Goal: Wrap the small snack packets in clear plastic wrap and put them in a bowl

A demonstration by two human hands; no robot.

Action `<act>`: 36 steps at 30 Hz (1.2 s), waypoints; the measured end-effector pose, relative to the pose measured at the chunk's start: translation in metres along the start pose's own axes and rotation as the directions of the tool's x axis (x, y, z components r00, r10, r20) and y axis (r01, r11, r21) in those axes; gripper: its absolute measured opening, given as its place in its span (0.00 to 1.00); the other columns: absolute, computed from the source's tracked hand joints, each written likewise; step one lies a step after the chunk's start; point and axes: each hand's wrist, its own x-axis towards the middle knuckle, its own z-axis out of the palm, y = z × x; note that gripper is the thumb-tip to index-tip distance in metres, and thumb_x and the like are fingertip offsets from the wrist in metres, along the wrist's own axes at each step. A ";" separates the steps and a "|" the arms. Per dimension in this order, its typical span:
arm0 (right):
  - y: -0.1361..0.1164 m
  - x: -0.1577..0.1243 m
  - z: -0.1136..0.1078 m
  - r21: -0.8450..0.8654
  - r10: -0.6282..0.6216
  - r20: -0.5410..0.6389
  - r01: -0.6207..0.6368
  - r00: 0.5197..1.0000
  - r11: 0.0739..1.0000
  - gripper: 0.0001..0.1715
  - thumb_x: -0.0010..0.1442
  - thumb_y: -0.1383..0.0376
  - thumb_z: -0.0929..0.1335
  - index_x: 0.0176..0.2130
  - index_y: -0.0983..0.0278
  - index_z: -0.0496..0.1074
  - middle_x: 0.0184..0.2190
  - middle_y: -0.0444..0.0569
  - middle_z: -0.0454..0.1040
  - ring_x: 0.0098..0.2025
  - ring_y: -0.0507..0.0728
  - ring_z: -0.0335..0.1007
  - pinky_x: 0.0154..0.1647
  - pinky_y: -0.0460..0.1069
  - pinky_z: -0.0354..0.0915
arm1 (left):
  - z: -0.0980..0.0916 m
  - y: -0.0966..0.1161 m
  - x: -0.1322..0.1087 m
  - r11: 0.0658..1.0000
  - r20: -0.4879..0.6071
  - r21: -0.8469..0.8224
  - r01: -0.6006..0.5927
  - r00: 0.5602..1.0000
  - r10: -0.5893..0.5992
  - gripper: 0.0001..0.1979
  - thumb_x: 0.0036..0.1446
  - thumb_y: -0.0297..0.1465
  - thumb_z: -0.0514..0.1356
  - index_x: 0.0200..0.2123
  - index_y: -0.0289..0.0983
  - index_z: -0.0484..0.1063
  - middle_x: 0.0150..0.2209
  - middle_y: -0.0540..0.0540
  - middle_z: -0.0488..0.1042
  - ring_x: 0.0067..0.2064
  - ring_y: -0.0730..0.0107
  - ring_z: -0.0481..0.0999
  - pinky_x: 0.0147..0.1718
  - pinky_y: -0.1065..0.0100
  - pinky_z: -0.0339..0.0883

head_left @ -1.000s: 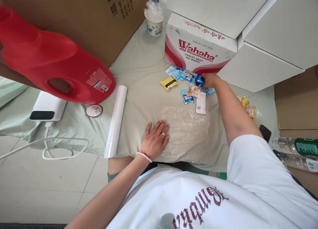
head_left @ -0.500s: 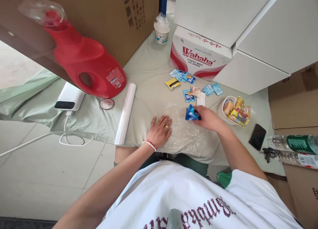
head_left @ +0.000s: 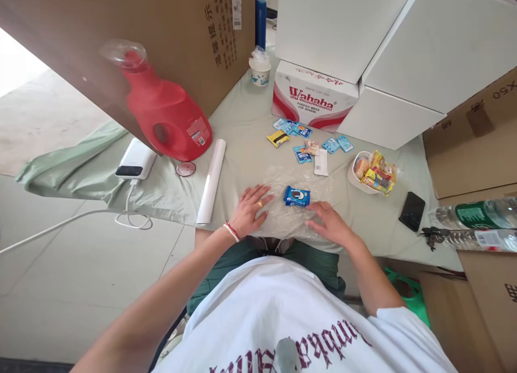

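A sheet of clear plastic wrap (head_left: 299,181) lies flat on the pale green cloth near the table's front edge. A blue snack packet (head_left: 297,196) rests on the middle of the sheet. My left hand (head_left: 251,208) lies flat on the sheet's left edge, fingers spread, a ring on one finger. My right hand (head_left: 329,223) rests open on the sheet's front right part, just right of and below the packet, holding nothing.
Several small snack packets (head_left: 309,144) lie behind the sheet, before a Wahaha carton (head_left: 315,95). A roll of wrap (head_left: 212,180), a red jug (head_left: 167,111), a power bank (head_left: 135,158), a bowl of snacks (head_left: 374,173), a phone (head_left: 412,211) and bottles (head_left: 472,225) surround them.
My right hand brought the blue packet from the pile at the back, set it on the plastic sheet and let go. The left hand stayed on the sheet. The camera view pulled back.
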 end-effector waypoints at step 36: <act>0.006 0.185 -0.030 -0.345 0.334 0.130 -0.273 0.933 0.898 0.21 0.68 0.68 0.64 0.57 0.68 0.76 0.50 0.59 0.80 0.53 0.63 0.73 0.52 0.52 0.65 | 0.012 -0.003 0.082 0.813 -0.112 0.154 0.562 0.827 -0.551 0.21 0.61 0.39 0.61 0.55 0.39 0.72 0.52 0.35 0.74 0.57 0.43 0.71 0.53 0.48 0.67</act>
